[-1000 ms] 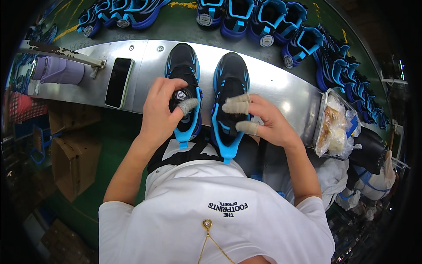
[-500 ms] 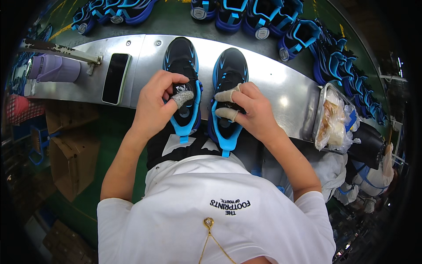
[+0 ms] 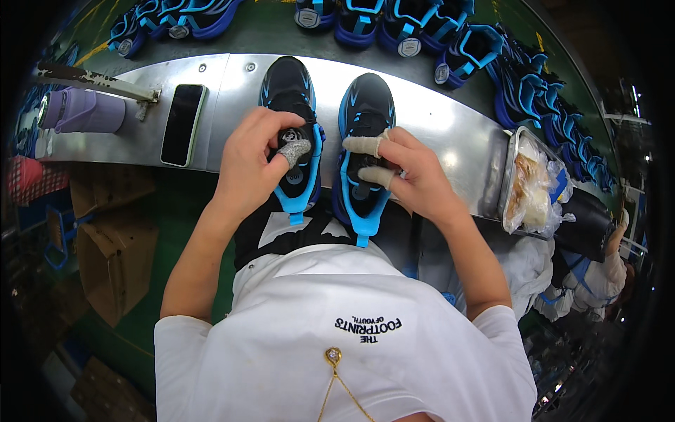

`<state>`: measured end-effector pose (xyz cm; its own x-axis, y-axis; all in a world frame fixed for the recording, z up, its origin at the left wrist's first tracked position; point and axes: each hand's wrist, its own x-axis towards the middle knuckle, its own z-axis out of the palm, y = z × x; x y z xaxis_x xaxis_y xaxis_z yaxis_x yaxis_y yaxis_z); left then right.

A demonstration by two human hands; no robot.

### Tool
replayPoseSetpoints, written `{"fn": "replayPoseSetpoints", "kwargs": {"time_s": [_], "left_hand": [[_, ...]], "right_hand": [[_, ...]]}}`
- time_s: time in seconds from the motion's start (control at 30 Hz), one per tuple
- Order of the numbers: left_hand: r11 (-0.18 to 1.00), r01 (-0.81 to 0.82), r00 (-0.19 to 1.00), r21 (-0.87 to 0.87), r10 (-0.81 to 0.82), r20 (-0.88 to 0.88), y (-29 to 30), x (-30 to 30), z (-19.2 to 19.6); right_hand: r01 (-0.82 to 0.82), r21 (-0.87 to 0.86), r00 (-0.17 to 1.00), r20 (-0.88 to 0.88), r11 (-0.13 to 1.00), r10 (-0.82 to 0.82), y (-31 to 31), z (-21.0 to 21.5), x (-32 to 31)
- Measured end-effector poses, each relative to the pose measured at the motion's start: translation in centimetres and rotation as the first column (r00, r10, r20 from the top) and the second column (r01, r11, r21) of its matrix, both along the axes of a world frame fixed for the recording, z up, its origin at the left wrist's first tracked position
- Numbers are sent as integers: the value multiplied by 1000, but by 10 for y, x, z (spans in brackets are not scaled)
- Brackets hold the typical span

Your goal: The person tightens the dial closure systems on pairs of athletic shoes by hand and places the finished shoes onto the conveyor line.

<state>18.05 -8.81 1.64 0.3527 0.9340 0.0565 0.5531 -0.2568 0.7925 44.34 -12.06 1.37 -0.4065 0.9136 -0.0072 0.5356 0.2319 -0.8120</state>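
Two black sneakers with bright blue trim stand side by side, toes pointing away from me: the left sneaker (image 3: 287, 79) and the right sneaker (image 3: 373, 97). My left hand (image 3: 254, 156) has its index finger and thumb closed on the left sneaker's tongue, which carries a round emblem. A grey cover wraps that thumb. At the right sneaker's tongue, my right hand (image 3: 416, 171) bends its thumb and index finger, both in beige covers, about the dark material. Its other fingers curl behind. Blue heel loops hang toward my lap over the near edge of the metal bench (image 3: 450, 141).
A phone (image 3: 184, 126) and a lilac flask (image 3: 91, 110) lie left on the bench, beside a worn metal bar (image 3: 98, 79). A metal tray (image 3: 508, 179) with plastic-bagged items sits at the right. Several similar sneakers (image 3: 415, 21) line the green surface beyond. Cardboard boxes (image 3: 116, 260) stand below left.
My right thumb and index finger have spread a little wider at the right sneaker's tongue, and the hand has shifted slightly right. My left hand keeps its hold. The whole view has shifted slightly.
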Motion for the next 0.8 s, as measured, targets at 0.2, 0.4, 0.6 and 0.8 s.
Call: {"fn": "replayPoseSetpoints", "kwargs": {"time_s": [0.2,0.4,0.6,0.8], "left_hand": [[998,-35,999,49,36,-7,-3,2,4],[993,-8,1000,-114,10,16,4,-3,3],[988,9,993,-151,9,118,6,-3,-4],[997,-42,999,66,41,6,0,4,3]], "right_hand": [[13,-34,970,-241,999,-21,1,3,-1],[137,135,991,-20,981,-136,-7,-6,-9],[71,137,995,-74,988,-61,-3,-8,-2],[76,59,979,-192,995,-63,-2,-13,1]]}}
